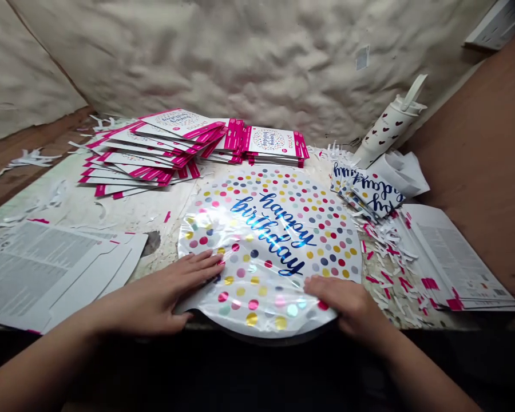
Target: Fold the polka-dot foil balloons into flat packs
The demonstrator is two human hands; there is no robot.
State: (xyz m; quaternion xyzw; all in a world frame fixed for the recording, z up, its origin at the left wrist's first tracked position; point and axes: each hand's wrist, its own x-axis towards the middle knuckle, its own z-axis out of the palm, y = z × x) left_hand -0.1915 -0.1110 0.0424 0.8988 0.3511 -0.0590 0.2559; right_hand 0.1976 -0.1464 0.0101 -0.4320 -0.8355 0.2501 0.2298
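Note:
A round, flat foil balloon (278, 246) lies on the worktable, its near edge jutting past the table's front. It is white with coloured dots and blue "happy birthday" lettering, and its near left edge curls up slightly. My left hand (158, 292) rests palm down over the left edge, fingers stretched flat on the foil and thumb apart near the rim. At the near right edge, my right hand (347, 300) grips the balloon, with a fingertip pressed on the top; its other fingers are mostly hidden.
Pink-and-white printed packets (154, 149) lie stacked at the back left, with another pile (274, 143) beside them. Flat printed cards (47, 269) lie left, more cards (459, 257) right. A heart-patterned tumbler (386, 131) leans behind folded balloons (369, 189). Paper shreds (390, 252) litter the table.

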